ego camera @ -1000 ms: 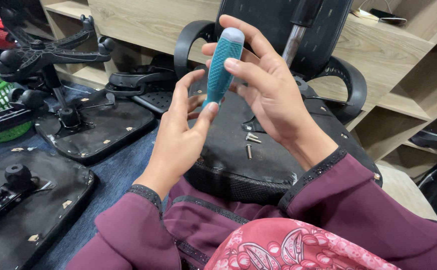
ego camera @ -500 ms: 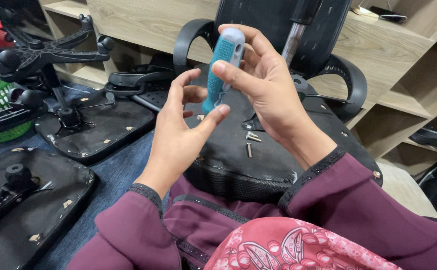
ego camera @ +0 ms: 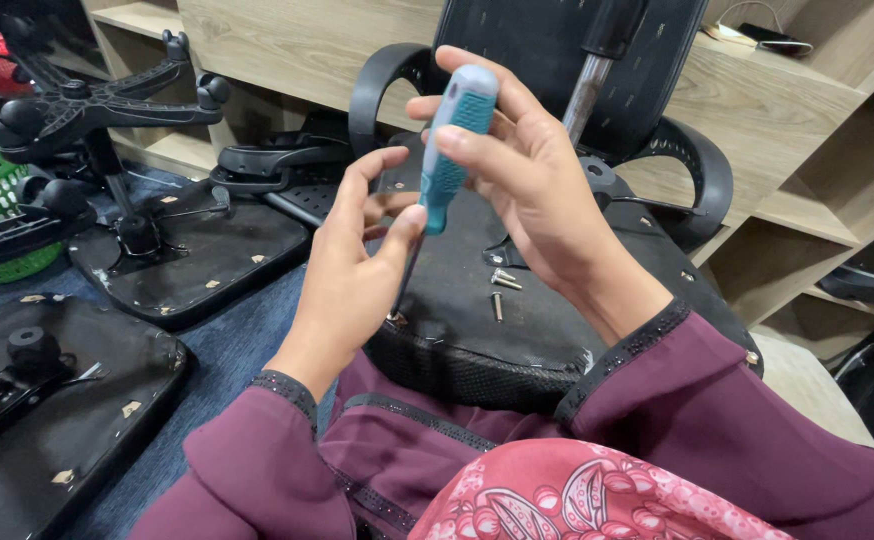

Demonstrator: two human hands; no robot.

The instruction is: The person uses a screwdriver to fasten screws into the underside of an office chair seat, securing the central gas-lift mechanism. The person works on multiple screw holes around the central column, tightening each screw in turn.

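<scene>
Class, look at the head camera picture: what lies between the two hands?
The teal-handled screwdriver, upright between left hand and right hand; head view.
</scene>
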